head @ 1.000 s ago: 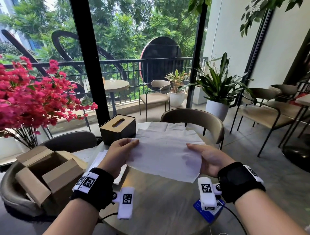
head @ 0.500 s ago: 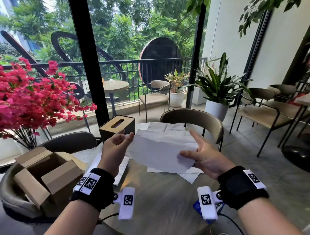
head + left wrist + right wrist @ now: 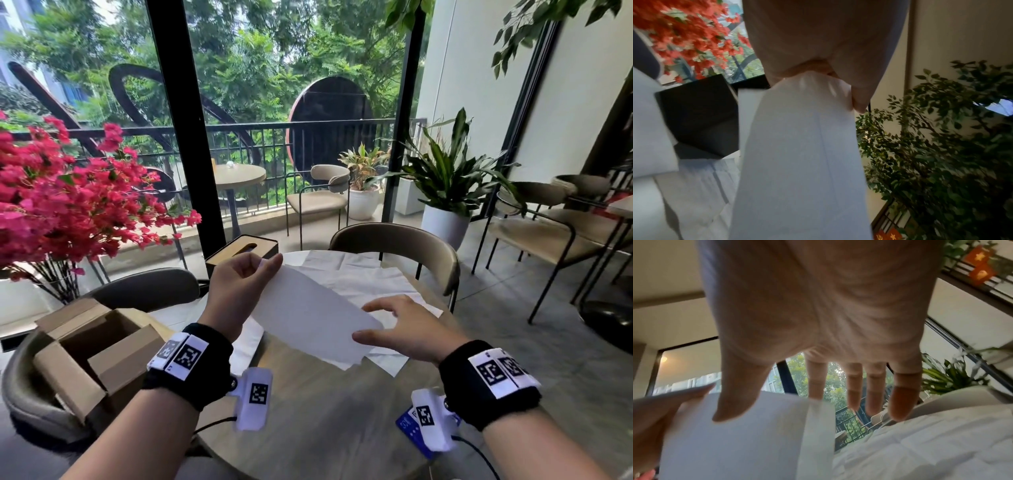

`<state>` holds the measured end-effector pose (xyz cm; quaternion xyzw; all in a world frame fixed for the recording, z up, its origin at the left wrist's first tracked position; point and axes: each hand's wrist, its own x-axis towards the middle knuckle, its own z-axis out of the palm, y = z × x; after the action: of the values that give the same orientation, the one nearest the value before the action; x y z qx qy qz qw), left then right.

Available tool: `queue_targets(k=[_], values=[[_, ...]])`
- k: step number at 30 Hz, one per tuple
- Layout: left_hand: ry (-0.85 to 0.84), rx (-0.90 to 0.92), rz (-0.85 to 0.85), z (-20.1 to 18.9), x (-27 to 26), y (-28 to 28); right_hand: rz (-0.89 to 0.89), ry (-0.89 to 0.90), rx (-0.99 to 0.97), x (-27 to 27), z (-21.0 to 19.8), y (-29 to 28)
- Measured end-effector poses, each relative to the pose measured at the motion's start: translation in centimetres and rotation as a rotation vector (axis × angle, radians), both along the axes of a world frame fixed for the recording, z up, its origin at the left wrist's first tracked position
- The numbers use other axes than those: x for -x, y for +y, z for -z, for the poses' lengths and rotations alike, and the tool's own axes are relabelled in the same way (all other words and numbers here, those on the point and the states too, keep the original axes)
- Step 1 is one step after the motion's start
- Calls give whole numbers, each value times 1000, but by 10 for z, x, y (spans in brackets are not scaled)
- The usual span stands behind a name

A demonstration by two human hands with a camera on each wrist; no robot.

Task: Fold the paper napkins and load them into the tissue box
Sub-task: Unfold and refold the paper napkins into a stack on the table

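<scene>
My left hand [image 3: 255, 270] pinches the far left end of a folded white napkin [image 3: 315, 318] and holds it up above the round table [image 3: 325, 428]. In the left wrist view the napkin [image 3: 803, 154] hangs from the pinching fingers [image 3: 857, 104]. My right hand [image 3: 394, 325] hovers by the napkin's right end with straight, spread fingers [image 3: 900, 399] and grips nothing. A pile of unfolded napkins [image 3: 359, 277] lies on the table behind. The dark tissue box [image 3: 239, 253] with a wooden slotted lid stands at the table's far left edge. Folded napkins [image 3: 250, 339] lie under my left wrist.
An open cardboard box [image 3: 92, 346] rests on the chair at my left. Pink flowers [image 3: 61, 205] stand beyond it. A beige chair [image 3: 404, 243] faces the table's far side. A blue card [image 3: 411, 428] lies at the table's near right edge.
The napkin went from spread flat between both hands to folded and lifted. My right hand let go of it and opened; my left hand rose with the napkin's end.
</scene>
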<state>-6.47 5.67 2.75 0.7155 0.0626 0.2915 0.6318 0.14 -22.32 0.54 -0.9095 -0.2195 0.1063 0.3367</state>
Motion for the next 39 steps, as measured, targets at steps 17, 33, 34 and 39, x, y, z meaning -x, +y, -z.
queue_targets(k=[17,33,34,39], values=[[67,-377,18,-36,-11,8,-317,267,-364,-7,1,57],[527,384,372,45,20,-2,-148,561,-944,-8,-26,28],[489,327,373,49,26,-7,-134,548,-954,-8,-27,28],[196,41,392,44,42,-29,-125,489,-921,-7,-24,31]])
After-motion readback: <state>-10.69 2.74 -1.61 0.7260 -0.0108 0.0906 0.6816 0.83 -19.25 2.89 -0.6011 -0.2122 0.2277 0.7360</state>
